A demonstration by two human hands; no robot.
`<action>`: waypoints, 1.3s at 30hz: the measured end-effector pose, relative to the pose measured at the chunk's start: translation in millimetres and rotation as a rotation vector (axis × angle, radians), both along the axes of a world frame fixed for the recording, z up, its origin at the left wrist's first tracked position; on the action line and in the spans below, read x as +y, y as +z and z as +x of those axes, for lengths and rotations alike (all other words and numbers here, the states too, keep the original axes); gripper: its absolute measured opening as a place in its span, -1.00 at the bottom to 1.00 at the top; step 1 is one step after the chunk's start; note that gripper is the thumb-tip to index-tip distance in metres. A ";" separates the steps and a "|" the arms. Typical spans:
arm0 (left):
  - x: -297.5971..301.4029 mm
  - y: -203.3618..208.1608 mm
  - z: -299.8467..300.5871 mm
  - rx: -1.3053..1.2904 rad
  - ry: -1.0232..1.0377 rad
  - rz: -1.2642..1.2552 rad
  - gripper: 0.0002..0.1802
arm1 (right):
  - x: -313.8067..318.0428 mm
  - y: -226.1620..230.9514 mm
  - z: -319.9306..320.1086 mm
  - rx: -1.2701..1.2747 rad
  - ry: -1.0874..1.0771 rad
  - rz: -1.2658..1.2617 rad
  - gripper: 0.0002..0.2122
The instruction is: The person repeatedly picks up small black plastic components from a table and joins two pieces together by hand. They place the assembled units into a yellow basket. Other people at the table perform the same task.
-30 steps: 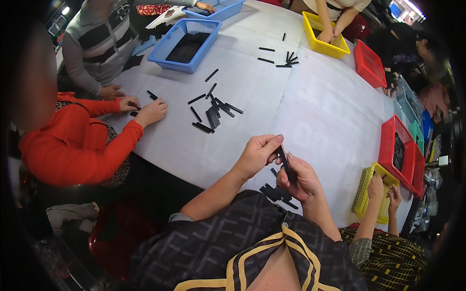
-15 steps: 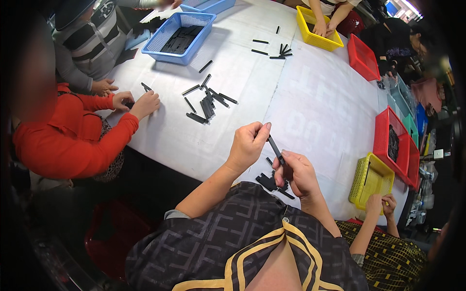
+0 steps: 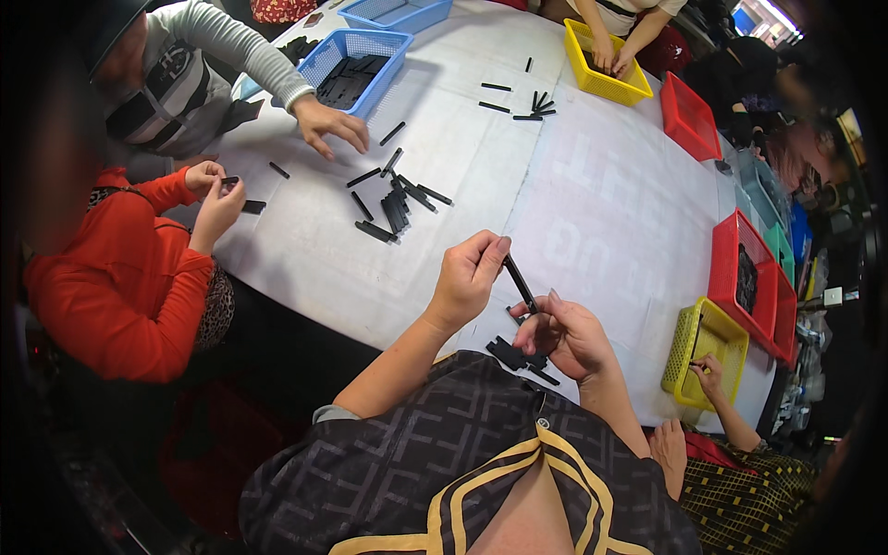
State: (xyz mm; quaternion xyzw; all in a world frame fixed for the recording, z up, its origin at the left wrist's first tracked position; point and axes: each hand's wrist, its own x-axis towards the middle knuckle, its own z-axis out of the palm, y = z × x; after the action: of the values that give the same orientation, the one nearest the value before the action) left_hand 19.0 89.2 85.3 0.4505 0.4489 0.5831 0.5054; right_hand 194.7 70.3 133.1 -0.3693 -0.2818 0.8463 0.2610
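Observation:
A slim black bar (image 3: 520, 283) slants between my hands above the near part of the white table. My left hand (image 3: 465, 282) is closed, pinching the bar's upper end between thumb and fingers. At the lower end, my right hand (image 3: 575, 338) has its thumb raised off the bar and its fingers loosely curled; the bar's tip reaches in among them, and I cannot tell whether they touch. A small pile of black bars (image 3: 507, 352) lies on the table beneath my right hand, partly covered by it. Farther off, toward the left, rests a loose heap of similar bars (image 3: 396, 208).
On the white table (image 3: 610, 231), a blue basket (image 3: 370, 97) of black pieces stands far left. Yellow (image 3: 578, 60) and red (image 3: 689, 116) baskets line the right side, with another yellow basket (image 3: 680, 356) nearer. Co-workers' hands (image 3: 328, 128) work around the edge.
My right thumb has lifted off the bar and the fingers have loosened; my left hand stays nearly still. At left, a grey-sleeved co-worker's arm has reached out over the table.

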 end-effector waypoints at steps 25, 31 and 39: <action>-10.8 -5.4 10.4 -0.106 -0.176 -0.128 -0.57 | -15.1 -9.1 -7.7 -0.524 -0.061 0.503 -0.83; -8.4 -0.5 -0.4 -0.356 -0.294 -0.257 -0.62 | -15.2 -5.9 -6.6 -0.709 -0.061 0.686 -0.84; -9.5 -8.5 12.4 -0.181 -0.174 -0.217 -0.62 | -9.0 -9.3 -4.6 -0.566 -0.091 0.520 -0.84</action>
State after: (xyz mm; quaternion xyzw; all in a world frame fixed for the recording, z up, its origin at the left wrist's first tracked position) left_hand 31.3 79.6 76.8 0.3761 0.4215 0.5234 0.6380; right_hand 190.2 61.2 123.7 -0.5219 -0.5311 0.5986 0.2952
